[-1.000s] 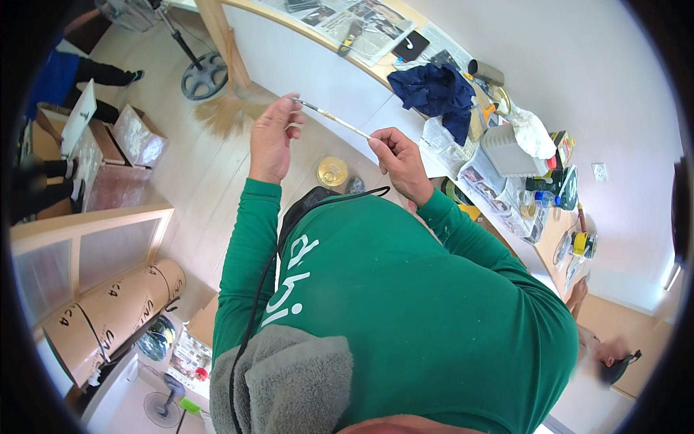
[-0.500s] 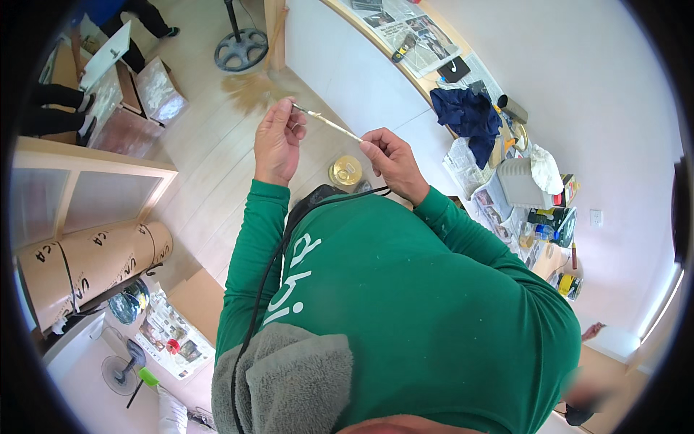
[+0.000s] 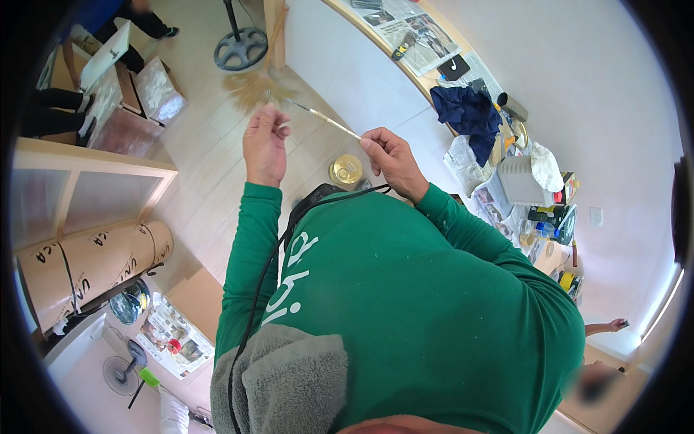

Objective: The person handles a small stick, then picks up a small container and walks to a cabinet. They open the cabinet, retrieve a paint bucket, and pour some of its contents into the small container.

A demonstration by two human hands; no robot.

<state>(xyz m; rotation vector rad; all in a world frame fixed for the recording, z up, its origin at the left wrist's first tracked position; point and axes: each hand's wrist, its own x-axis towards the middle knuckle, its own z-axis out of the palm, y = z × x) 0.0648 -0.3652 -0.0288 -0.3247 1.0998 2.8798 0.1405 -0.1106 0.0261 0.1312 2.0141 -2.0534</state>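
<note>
My right hand (image 3: 397, 163) pinches the end of a slim paintbrush (image 3: 334, 124) with a pale, stained handle. Its thin dark tip points up and to the left, out in front of my chest. My left hand (image 3: 265, 148) is raised just left of the tip, apart from it. The left fingers are bent in together with the thumb; whether anything small is between them is too fine to see. Beneath both hands, a round gold-lidded tin (image 3: 346, 169) stands on the floor. A grey towel (image 3: 296, 380) lies against my green shirt.
Newspaper (image 3: 434, 43) covers the curved counter at right, with a dark blue cloth (image 3: 470, 119) and a grey-white container (image 3: 517, 181). A straw broom (image 3: 253, 90) and a round black stand base (image 3: 241, 49) are ahead. Another person works among cabinet parts (image 3: 119, 94). A wrapped roll (image 3: 94, 267) lies left.
My left hand has come off the brush tip and moved slightly left. The right hand keeps the brush nearly still. At far right, another person's hand has come further into view.
</note>
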